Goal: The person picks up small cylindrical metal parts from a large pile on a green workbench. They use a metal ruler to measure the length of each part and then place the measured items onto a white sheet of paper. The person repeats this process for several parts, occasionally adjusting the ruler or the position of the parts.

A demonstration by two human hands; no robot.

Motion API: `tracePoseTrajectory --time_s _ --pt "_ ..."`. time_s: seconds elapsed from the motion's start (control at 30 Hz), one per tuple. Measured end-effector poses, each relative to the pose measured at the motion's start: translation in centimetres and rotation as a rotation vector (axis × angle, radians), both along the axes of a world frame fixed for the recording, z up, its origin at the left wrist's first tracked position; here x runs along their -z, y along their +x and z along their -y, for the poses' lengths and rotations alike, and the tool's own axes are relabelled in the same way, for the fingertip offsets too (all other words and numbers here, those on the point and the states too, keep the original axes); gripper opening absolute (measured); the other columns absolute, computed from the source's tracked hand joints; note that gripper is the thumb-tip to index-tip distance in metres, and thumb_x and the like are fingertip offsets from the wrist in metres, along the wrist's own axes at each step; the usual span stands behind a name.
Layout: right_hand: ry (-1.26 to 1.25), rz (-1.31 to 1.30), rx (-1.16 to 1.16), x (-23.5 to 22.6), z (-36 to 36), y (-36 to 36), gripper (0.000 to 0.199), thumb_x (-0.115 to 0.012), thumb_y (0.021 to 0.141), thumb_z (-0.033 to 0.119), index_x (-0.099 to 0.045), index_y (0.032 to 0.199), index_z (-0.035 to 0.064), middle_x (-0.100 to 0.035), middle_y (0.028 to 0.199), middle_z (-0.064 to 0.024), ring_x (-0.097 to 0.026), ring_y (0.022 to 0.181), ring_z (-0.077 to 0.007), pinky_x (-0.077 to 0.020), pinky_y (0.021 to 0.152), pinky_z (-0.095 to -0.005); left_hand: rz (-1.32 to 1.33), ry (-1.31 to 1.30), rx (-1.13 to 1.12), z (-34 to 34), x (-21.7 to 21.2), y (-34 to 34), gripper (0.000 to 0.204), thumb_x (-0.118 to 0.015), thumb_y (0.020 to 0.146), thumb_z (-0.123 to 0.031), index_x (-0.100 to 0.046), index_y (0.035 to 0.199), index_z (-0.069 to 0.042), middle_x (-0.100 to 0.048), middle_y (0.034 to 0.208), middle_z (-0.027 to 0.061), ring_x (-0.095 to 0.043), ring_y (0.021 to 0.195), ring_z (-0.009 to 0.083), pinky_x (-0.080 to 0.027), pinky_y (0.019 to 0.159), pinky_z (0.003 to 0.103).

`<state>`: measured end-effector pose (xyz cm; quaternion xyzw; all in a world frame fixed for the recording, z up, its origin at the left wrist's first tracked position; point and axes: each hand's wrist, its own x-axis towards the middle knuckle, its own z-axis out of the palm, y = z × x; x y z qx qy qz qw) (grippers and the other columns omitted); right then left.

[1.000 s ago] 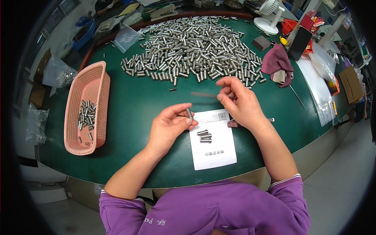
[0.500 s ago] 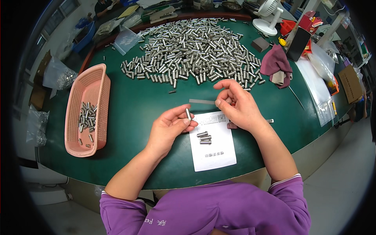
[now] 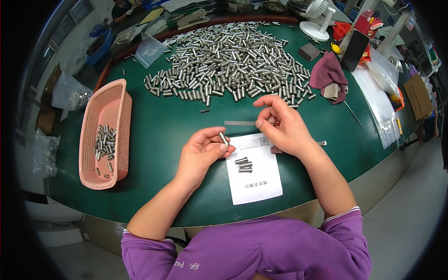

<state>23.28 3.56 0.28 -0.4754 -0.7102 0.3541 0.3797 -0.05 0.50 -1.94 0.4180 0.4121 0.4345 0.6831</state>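
Observation:
My left hand [image 3: 205, 148] pinches a short, shiny metal pin [image 3: 223, 138] between thumb and fingers, with the pin tilted. My right hand [image 3: 285, 127] is closed on one end of a thin, flat, greyish strip [image 3: 239, 123], which points left towards the pin without touching it. A bit of red shows by the right fingertips. Below the hands lies a white printed sheet [image 3: 256, 190] with several metal pins [image 3: 244, 165] on it. Partly hidden under my right wrist is an object with a metal end [image 3: 321, 143].
A large heap of metal pins [image 3: 228, 60] covers the far side of the green table [image 3: 154, 186]. At the left stands a pink basket [image 3: 122, 144] with some pins inside. To the right are a maroon cloth [image 3: 328, 74], a dark block [image 3: 309, 52], a phone [image 3: 354, 51] and a white fan [image 3: 317, 25].
The pin in my left hand has tipped from nearly upright to a stronger slant. My right hand and the strip have hardly moved.

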Motion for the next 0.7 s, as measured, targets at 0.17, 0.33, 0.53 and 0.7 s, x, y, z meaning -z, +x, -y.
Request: tracePoseTrajectory --time_s 0.17,0.33,0.53,0.7 --pt "-0.018 0.007 0.028 0.04 -0.03 0.07 0.034 -0.062 0.085 0.009 -0.050 0.117 0.0079 -0.061 0.077 -0.0023 -0.058 0.060 -0.0113 -0.0472 0.057 -0.0275 0.003 -0.018 -0.007 0.05 -0.20 0.10 0.034 -0.061 0.091 0.000 -0.053 0.124 -0.001 -0.063 0.105 0.0102 -0.067 0.095 0.0183 -0.057 0.084 0.028" --pt "-0.010 0.005 0.018 0.08 -0.04 0.10 0.034 -0.062 0.085 0.009 -0.050 0.117 0.0073 -0.061 0.077 -0.0026 -0.058 0.060 -0.0114 -0.0474 0.057 -0.0276 0.035 -0.039 -0.012 0.01 -0.02 0.06 0.031 -0.061 0.090 0.001 -0.053 0.121 -0.002 -0.063 0.105 0.0101 -0.067 0.095 0.0189 -0.057 0.085 0.028" --pt "-0.014 -0.017 -0.007 0.12 -0.01 0.13 0.033 -0.062 0.085 0.009 -0.051 0.117 0.0067 -0.062 0.078 -0.0036 -0.060 0.060 -0.0128 -0.0484 0.058 -0.0283 0.050 -0.008 -0.024 0.08 0.27 0.17 0.029 -0.062 0.089 0.003 -0.053 0.117 -0.001 -0.063 0.104 0.0112 -0.068 0.094 0.0201 -0.057 0.085 0.029" --pt "-0.016 0.032 0.020 -0.24 -0.01 0.19 0.033 -0.062 0.086 0.010 -0.051 0.116 0.0072 -0.063 0.079 -0.0045 -0.063 0.063 -0.0153 -0.0497 0.060 -0.0298 0.037 0.042 -0.049 0.34 0.22 0.37 0.026 -0.062 0.087 0.007 -0.053 0.110 -0.002 -0.062 0.102 0.0113 -0.068 0.093 0.0211 -0.057 0.083 0.029"
